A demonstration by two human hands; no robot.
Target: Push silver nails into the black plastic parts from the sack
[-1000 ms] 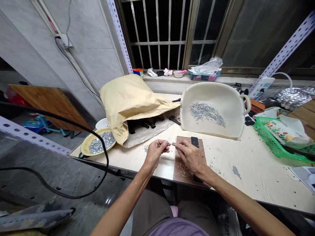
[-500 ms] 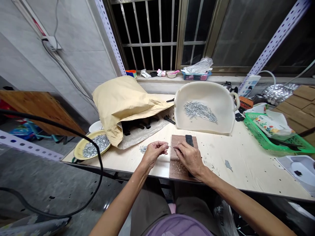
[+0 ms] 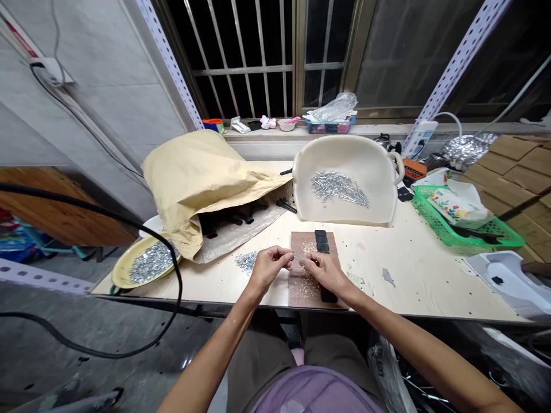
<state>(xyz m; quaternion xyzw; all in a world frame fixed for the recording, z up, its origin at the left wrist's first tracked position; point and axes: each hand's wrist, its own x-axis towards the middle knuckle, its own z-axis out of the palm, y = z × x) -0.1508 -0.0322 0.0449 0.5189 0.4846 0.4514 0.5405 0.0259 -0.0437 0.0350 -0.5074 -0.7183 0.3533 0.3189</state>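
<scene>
Above the left edge of a brown board (image 3: 297, 284), my two hands meet at a thin metal pin (image 3: 297, 258). My right hand (image 3: 325, 271) pinches its right end between thumb and fingers. At the other end, the fingertips of my left hand (image 3: 271, 268) are pressed together; any small part inside them is too small to make out. Black rounded pads (image 3: 321, 240) lie in a row on the board, partly covered by my right hand, among pale crumbs. Just left of my left hand is a little pile of small shiny metal pieces (image 3: 246, 261).
A white tub (image 3: 344, 213) with similar metal pins stands tilted behind the board. A yellow basin (image 3: 118, 275) of small metal parts sits at the left table edge, beside a large paper sack (image 3: 193, 172) holding black parts. A green basket (image 3: 424, 215) stands right. A black cable (image 3: 178, 275) hangs at left.
The view has swung to the right, so everything slides left in the picture. Both hands stay closed at the pin, their fingertips slightly nearer each other. More of the small metal pile shows.
</scene>
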